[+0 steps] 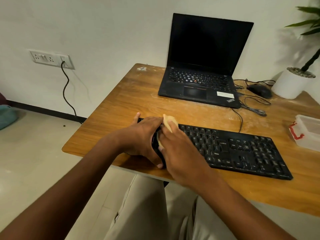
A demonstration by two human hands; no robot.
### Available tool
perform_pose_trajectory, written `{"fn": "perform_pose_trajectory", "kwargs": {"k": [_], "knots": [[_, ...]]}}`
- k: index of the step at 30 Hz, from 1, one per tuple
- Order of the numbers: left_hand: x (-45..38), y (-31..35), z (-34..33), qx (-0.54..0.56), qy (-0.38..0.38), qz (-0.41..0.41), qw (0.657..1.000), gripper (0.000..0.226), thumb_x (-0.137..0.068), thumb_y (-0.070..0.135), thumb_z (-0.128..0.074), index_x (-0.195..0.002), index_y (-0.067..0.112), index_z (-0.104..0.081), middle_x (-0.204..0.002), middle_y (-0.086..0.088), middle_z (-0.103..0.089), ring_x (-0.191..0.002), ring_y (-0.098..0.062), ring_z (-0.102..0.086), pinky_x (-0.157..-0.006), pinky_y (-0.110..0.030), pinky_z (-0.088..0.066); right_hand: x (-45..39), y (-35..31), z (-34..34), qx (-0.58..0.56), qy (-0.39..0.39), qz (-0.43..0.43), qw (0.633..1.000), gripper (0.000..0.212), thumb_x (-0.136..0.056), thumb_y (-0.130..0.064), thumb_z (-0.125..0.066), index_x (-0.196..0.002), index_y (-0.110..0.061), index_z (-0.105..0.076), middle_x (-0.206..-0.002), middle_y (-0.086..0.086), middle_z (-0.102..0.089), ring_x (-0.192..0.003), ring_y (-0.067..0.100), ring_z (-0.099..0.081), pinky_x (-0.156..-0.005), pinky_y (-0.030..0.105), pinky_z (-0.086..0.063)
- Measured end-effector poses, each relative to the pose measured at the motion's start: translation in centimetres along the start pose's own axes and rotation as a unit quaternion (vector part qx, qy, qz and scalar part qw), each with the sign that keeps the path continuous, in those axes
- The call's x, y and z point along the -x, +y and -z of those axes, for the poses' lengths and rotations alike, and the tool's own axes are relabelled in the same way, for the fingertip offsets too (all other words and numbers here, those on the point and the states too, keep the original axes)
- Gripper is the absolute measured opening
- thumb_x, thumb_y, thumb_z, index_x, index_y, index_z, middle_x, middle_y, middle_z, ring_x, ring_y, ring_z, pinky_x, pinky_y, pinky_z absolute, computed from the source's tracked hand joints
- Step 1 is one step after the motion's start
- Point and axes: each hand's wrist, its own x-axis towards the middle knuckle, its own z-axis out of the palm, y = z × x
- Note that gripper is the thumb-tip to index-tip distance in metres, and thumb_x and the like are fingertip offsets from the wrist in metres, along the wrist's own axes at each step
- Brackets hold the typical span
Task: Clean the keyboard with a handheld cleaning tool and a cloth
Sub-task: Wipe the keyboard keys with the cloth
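**Head view: cloth on left end of keyboard**

Head camera looks down on a wooden table [124,101]. Black keyboard [239,149] lies flat along the near edge. Left hand [143,135] grips the keyboard's left end, fingers curled over the far edge, thumb at the near edge. Right hand [180,149] holds a yellowish cloth [168,122] bunched under its fingers and presses it on the keys just beside the left hand; the two hands touch. Right hand slightly blurred.

Open black laptop [204,70], screen dark, stands at the far side. Black mouse [259,90] with tangled cables sits right of it, near a white plant pot [290,84]. Clear plastic box [308,130] with red clip at the right edge. Pale dust streaks on the tabletop.
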Motion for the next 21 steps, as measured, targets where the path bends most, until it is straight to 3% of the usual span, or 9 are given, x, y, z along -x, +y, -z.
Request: {"fn": "perform_pose_trajectory", "kwargs": {"k": [3,6,9,13,15,18,20,21], "knots": [[0.1,-0.5,0.1,-0.018,-0.008,0.007,1.0,0.142,-0.056,0.075,-0.084,-0.162,0.029,-0.001,-0.17,0.006,-0.011,-0.157,-0.014,0.0,-0.118,-0.05,0.027,3.0,0.4,-0.1,0.067,-0.043,0.027,0.996,0.064,-0.109,-0.029,-0.038,-0.164,-0.022,-0.005,-0.171,-0.009,0.003,-0.153,0.011,0.026,-0.121,0.033,0.008],[0.1,-0.8,0.2,-0.024,-0.022,0.015,0.999,0.148,-0.054,0.075,-0.085,-0.162,0.032,0.007,-0.172,0.005,-0.002,-0.157,-0.013,0.008,-0.117,-0.052,0.029,4.9,2.4,1.6,0.083,-0.057,-0.04,0.994,0.069,-0.109,-0.024,-0.039,-0.162,-0.03,0.005,-0.165,-0.021,0.021,-0.148,0.006,0.033,-0.122,0.033,0.011],[-0.1,-0.5,0.5,-0.033,-0.025,0.017,0.999,0.149,-0.053,0.074,-0.086,-0.162,0.03,0.006,-0.171,0.005,-0.003,-0.157,-0.014,0.008,-0.115,-0.049,0.031,3.3,2.9,1.7,0.076,-0.029,-0.076,0.994,0.06,-0.111,-0.028,-0.034,-0.164,-0.024,-0.006,-0.17,-0.014,0.011,-0.151,0.01,0.028,-0.122,0.033,0.005],[-0.1,-0.1,0.6,-0.045,-0.028,0.018,0.998,0.149,-0.054,0.074,-0.086,-0.163,0.025,0.005,-0.172,0.003,-0.003,-0.157,-0.013,0.008,-0.118,-0.051,0.027,0.3,0.2,-0.3,0.032,0.003,-0.024,0.999,0.055,-0.11,-0.03,-0.038,-0.161,-0.012,-0.025,-0.171,0.002,-0.013,-0.157,0.019,0.013,-0.12,0.034,0.008],[0.0,-0.4,0.5,-0.047,-0.029,0.014,0.998,0.146,-0.057,0.073,-0.085,-0.163,0.023,0.003,-0.172,0.002,-0.004,-0.157,-0.013,0.008,-0.12,-0.053,0.024,0.8,-1.0,-0.9,0.021,-0.013,0.011,1.0,0.058,-0.109,-0.034,-0.037,-0.161,-0.014,-0.024,-0.171,-0.001,-0.014,-0.156,0.013,0.017,-0.123,0.034,0.006],[-0.1,-0.6,0.5,-0.042,-0.025,0.012,0.999,0.148,-0.055,0.074,-0.085,-0.163,0.026,0.004,-0.172,0.003,-0.004,-0.157,-0.013,0.007,-0.119,-0.052,0.027,3.3,-0.7,-0.5,0.03,-0.033,0.018,0.999,0.063,-0.107,-0.046,-0.016,-0.162,-0.017,-0.024,-0.17,-0.006,-0.014,-0.154,0.007,0.021,-0.126,0.035,-0.002],[-0.1,-0.6,0.5,-0.036,-0.032,0.017,0.999,0.151,-0.053,0.075,-0.086,-0.163,0.029,0.007,-0.172,0.004,-0.002,-0.157,-0.014,0.009,-0.116,-0.049,0.03,4.9,0.5,0.3,0.047,-0.049,0.002,0.998,0.07,-0.1,-0.047,-0.007,-0.163,-0.02,-0.02,-0.17,-0.012,-0.004,-0.152,0.005,0.025,-0.125,0.033,-0.004],[-0.2,-0.6,0.5,-0.032,-0.033,0.018,0.999,0.151,-0.053,0.074,-0.086,-0.162,0.03,0.007,-0.172,0.004,-0.002,-0.157,-0.015,0.008,-0.115,-0.049,0.03,5.3,1.1,0.7,0.055,-0.046,-0.017,0.997,0.067,-0.101,-0.045,-0.01,-0.163,-0.021,-0.019,-0.168,-0.015,0.0,-0.152,0.005,0.026,-0.124,0.031,-0.006]]}}
